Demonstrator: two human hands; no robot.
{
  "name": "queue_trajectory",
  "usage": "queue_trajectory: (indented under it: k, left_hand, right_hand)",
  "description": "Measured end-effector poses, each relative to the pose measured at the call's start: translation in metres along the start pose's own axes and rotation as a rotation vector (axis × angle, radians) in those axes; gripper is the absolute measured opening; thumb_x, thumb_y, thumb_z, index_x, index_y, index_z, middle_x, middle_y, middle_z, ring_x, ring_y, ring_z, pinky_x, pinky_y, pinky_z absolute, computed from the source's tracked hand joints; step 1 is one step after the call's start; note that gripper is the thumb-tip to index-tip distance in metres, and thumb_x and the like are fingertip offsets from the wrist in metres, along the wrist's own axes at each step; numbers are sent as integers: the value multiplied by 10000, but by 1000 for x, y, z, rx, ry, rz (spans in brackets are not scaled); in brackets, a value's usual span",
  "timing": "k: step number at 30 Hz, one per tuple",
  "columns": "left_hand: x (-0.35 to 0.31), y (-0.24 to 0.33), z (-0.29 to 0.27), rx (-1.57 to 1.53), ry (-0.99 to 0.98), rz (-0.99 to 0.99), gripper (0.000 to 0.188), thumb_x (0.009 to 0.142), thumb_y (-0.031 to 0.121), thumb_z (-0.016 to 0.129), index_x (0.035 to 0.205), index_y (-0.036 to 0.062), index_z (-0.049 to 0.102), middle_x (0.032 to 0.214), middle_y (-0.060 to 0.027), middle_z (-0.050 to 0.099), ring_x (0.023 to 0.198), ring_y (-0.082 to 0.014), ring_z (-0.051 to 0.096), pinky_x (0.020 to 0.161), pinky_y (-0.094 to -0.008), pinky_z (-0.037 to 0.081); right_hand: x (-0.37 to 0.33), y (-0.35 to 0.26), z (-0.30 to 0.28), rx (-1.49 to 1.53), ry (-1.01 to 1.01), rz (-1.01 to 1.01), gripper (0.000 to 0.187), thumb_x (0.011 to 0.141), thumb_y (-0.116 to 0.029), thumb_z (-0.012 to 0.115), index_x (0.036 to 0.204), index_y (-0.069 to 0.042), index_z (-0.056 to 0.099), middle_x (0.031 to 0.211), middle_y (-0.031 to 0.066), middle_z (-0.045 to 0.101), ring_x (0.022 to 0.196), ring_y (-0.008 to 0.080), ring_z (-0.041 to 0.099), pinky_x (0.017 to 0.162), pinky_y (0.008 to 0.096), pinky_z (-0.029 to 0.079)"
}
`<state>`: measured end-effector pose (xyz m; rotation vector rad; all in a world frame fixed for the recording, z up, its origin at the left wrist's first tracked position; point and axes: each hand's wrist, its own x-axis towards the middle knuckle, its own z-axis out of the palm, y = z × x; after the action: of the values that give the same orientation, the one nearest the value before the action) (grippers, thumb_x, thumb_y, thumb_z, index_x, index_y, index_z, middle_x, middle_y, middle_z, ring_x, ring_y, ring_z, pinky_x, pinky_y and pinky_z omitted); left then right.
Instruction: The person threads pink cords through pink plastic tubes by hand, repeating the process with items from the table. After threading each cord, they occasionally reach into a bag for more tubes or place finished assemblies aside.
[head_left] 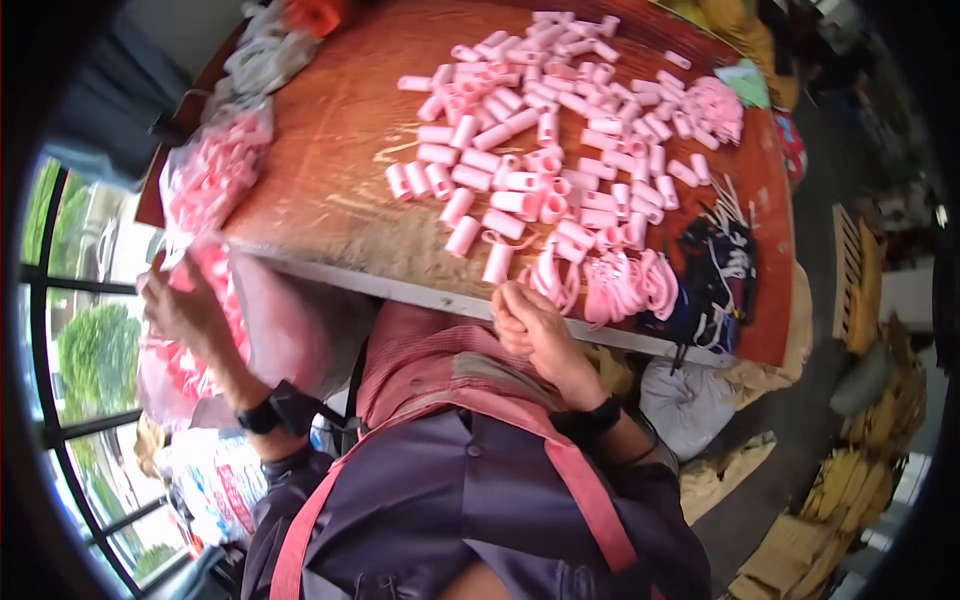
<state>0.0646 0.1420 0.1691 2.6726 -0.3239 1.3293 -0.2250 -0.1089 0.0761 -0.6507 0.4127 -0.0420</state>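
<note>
Near left hand (185, 312), clear bag (178, 188), pink pieces (225, 155) inside, seemingly tubes

The worn, reddish-brown surface (330, 125) bore scattered, heaped pink tubes (514, 202), with pink cord bundles (612, 287) and dark cords (728, 262) near its edge.

Left hand (188, 308) out to side, half-curled; right hand (535, 325) loosely fisted.

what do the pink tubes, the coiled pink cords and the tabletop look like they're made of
Pink tubes: probably plastic, smooth, faintly shiny; their open ends look round and firm.
Coiled pink cords: fabric or flexible plastic, fairly matte; they bend into loops, but which is unclear.
Tabletop: likely varnished wood or veneer, reddish brown, with sheen and pale worn patches.
</note>
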Motion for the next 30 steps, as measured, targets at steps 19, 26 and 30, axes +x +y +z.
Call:
queue_trajectory:
  k: [19,26,30]
  left_hand:
    - [-114,142,169,-615,-666,498,364,828,151,603,1173,53,542,1088,-165,536,1012,-349,516,850,-452,453]
    - [-121,133,112,-1826,-1454,-573,356,1003,288,424,1207,10,514,1067,-87,560,928,-195,551,847,-365,460]
    - [-115,147,71,-2237,-1567,-910,454,1015,380,392,1235,-7,480,1107,-104,575,936,-184,564,842,-339,472]
  right_hand:
    - [-5,17,23,-164,127,38,284,1033,-308,382,934,-64,488,643,-60,322,478,11,241,416,166,199]
    - [9,19,37,-222,57,136,279,1034,-310,379,960,-64,488,647,-67,319,480,3,240,419,162,203]
    - [12,17,44,-274,11,161,276,1034,-310,378,972,-63,486,648,-73,307,484,0,232,423,162,201]
